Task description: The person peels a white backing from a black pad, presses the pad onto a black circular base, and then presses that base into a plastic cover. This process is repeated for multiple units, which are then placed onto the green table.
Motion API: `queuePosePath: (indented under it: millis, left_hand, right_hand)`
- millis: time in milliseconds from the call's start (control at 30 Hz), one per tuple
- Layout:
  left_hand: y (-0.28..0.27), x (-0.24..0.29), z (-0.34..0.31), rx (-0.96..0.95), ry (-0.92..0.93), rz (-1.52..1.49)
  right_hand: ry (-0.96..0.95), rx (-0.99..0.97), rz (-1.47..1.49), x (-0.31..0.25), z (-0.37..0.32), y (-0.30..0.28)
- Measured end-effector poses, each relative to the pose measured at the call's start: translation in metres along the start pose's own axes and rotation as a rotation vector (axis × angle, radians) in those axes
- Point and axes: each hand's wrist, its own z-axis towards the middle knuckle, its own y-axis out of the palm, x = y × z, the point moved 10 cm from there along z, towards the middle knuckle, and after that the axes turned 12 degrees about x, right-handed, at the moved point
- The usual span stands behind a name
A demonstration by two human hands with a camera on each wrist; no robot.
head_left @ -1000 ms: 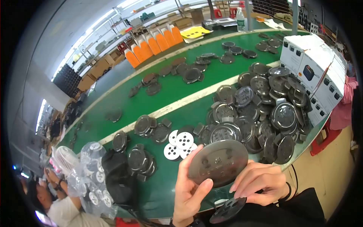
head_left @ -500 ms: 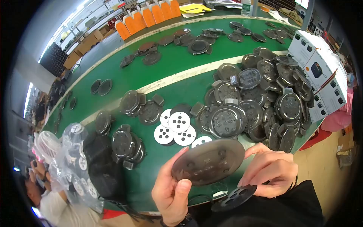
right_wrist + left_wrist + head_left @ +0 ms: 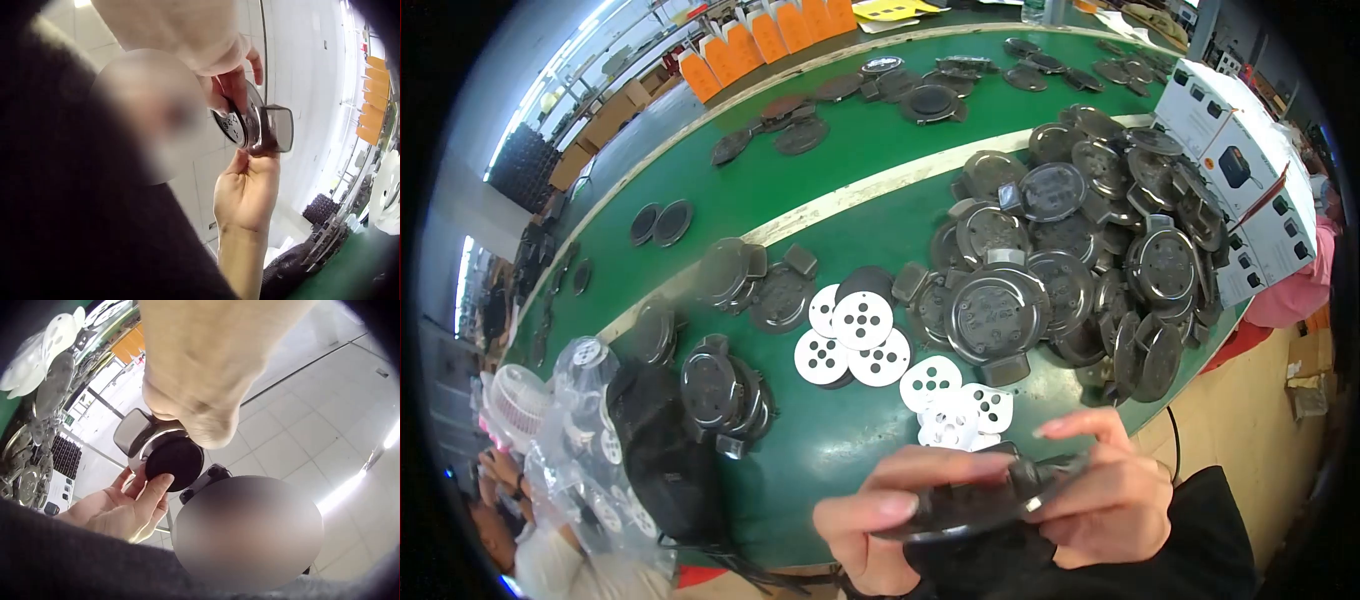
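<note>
Low in the head view, my left hand (image 3: 875,525) grips a dark, see-through round lid (image 3: 955,510) by its rim, tilted nearly edge-on. A square tab handle (image 3: 282,128) juts from its side in the right wrist view. My right hand (image 3: 1115,505) pinches a thin black disc with holes (image 3: 229,129), thumb and fingers at its edge. In the left wrist view the black disc (image 3: 177,464) lies right against the lid (image 3: 149,440), overlapping it. White discs with holes (image 3: 930,383) lie on the green table just beyond both hands.
A big heap of similar lids (image 3: 1065,250) covers the table's right side, beside stacked white boxes (image 3: 1235,175). Smaller lid stacks (image 3: 718,385), a black bag (image 3: 662,450) and plastic bags of white discs (image 3: 575,440) are at left. More lids (image 3: 930,103) lie across the pale strip.
The lid has tipped from face-up to nearly edge-on. My right hand has brought the black disc up from below to the lid. The head view has shifted, showing more white discs.
</note>
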Motion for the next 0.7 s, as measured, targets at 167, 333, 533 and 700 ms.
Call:
queuePosePath:
  millis: [167, 333, 533, 700]
  left_hand:
    - [0.018, 0.022, 0.003, -0.109, 0.102, -0.105]
    - [0.039, 0.008, 0.015, -0.462, -0.019, -0.387]
    - [0.032, 0.024, 0.011, -0.135, 0.147, -0.442]
    - [0.025, 0.022, 0.007, -0.004, 0.09, -0.374]
  right_hand:
    - [-0.17, 0.038, -0.073, -0.017, -0.008, -0.002]
    - [-0.119, 0.149, -0.108, -0.018, -0.011, -0.005]
    - [-0.141, 0.261, -0.049, -0.023, 0.004, -0.005]
    - [-0.119, 0.265, -0.003, -0.022, 0.009, -0.004]
